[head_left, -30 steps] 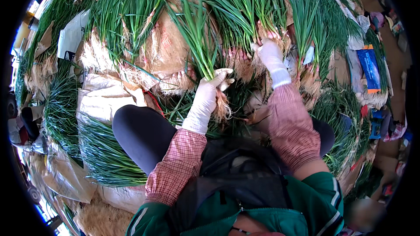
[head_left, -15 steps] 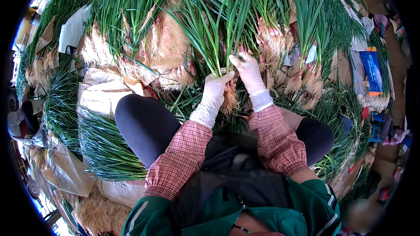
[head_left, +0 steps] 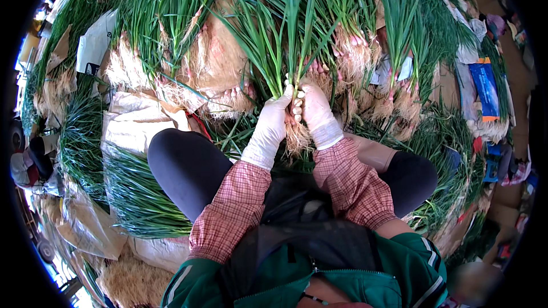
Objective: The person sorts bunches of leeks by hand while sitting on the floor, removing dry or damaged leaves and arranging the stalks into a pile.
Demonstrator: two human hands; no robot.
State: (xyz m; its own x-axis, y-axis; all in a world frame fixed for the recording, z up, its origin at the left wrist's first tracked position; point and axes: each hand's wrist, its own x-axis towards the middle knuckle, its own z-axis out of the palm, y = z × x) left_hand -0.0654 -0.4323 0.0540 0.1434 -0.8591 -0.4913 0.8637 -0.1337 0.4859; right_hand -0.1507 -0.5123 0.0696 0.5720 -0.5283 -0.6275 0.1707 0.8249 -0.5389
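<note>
A bunch of green garlic (head_left: pixel 298 140) stands in front of me, leaves pointing away and pale roots hanging toward my lap. White-gloved, my left hand (head_left: pixel 271 122) wraps the stems from the left, thumb up along them. My right hand (head_left: pixel 317 109), gloved too, presses against the bunch's right side, its fingers curled in and partly hidden. Between the two hands a column of small white bulbs shows. Just beyond lie more garlic plants (head_left: pixel 349 45) with pinkish bulbs and straw-coloured roots.
Piles of garlic greens (head_left: pixel 145 194) surround my crossed legs. A tan sack (head_left: pixel 222 51) lies ahead, a folded beige sack (head_left: pixel 137 117) at left. A white bag (head_left: pixel 96 43) and a blue packet (head_left: pixel 485 91) rest farther out. Other people sit at the edges.
My right hand has moved left and slightly down against the bunch, closing in beside my left hand. The bunch has turned a little, and white bulbs now show between the hands.
</note>
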